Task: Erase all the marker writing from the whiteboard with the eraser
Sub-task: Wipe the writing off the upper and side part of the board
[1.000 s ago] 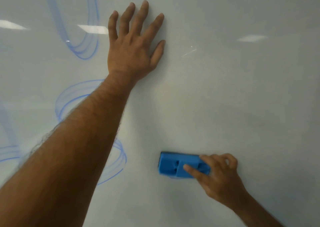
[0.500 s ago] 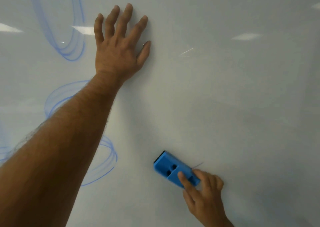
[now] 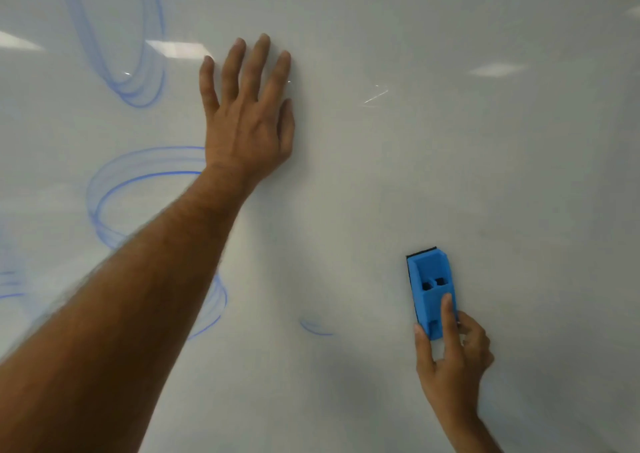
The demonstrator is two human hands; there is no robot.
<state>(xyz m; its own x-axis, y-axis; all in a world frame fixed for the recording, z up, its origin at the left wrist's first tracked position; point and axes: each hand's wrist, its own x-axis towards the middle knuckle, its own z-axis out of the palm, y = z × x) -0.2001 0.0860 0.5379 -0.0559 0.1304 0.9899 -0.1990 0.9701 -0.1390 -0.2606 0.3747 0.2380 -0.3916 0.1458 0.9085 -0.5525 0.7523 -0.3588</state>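
A whiteboard (image 3: 450, 161) fills the view. My left hand (image 3: 246, 123) lies flat against it with straight fingers, the forearm crossing the lower left. My right hand (image 3: 450, 359) grips a blue eraser (image 3: 431, 291) at its lower end, index finger along its back. The eraser stands upright against the board at lower right. Smeared blue marker loops (image 3: 138, 82) remain at upper left. A ring of blue strokes (image 3: 110, 196) shows left of my forearm, partly hidden by it. A short blue arc (image 3: 315, 328) lies left of the eraser.
More faint blue lines (image 3: 10, 284) sit at the far left edge. Ceiling-light reflections (image 3: 491, 70) glare on the board's right and upper left. The board's right half shows only white surface.
The eraser has turned from tilted to upright and moved right and slightly up with my right hand. A short blue arc is now exposed left of it. My left hand stays flat.
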